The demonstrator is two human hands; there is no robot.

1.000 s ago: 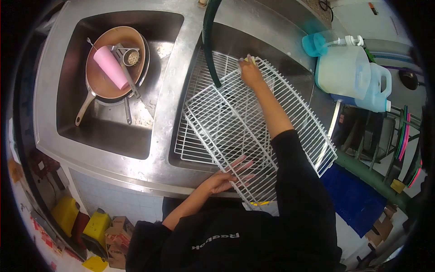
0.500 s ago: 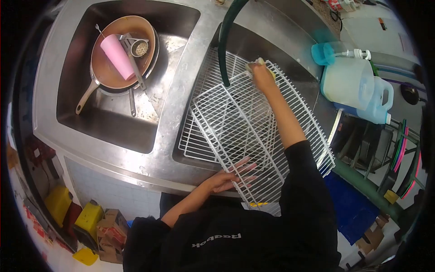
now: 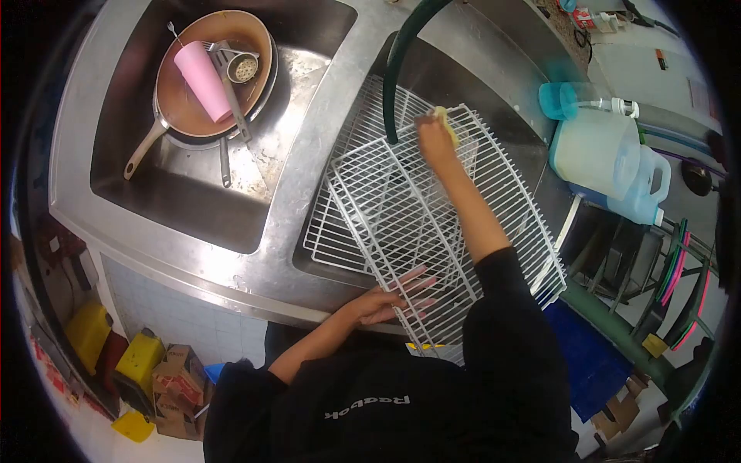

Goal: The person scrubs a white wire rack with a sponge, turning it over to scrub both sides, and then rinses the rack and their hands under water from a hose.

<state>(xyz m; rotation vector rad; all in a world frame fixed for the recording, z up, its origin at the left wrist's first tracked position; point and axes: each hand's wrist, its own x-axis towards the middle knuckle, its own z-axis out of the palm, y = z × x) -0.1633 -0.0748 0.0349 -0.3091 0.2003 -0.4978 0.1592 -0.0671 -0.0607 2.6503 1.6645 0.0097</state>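
Observation:
A white wire rack rests tilted over the right sink basin, with another wire rack lying under it. My left hand supports the upper rack at its near left edge, the fingers spread beneath the wires and the thumb on the edge. My right hand is closed on a yellowish sponge or cloth against the rack's far part. Beside it, a dark green hose hangs down to the rack.
In the left basin are a brown pan, a pink cup, a small strainer and utensils. Jugs and a blue cup stand at the right. Yellow containers and cardboard boxes are at lower left.
My right hand has moved slightly left and toward me along the rack with the sponge or cloth. My left hand keeps its hold. The camera view has shifted slightly.

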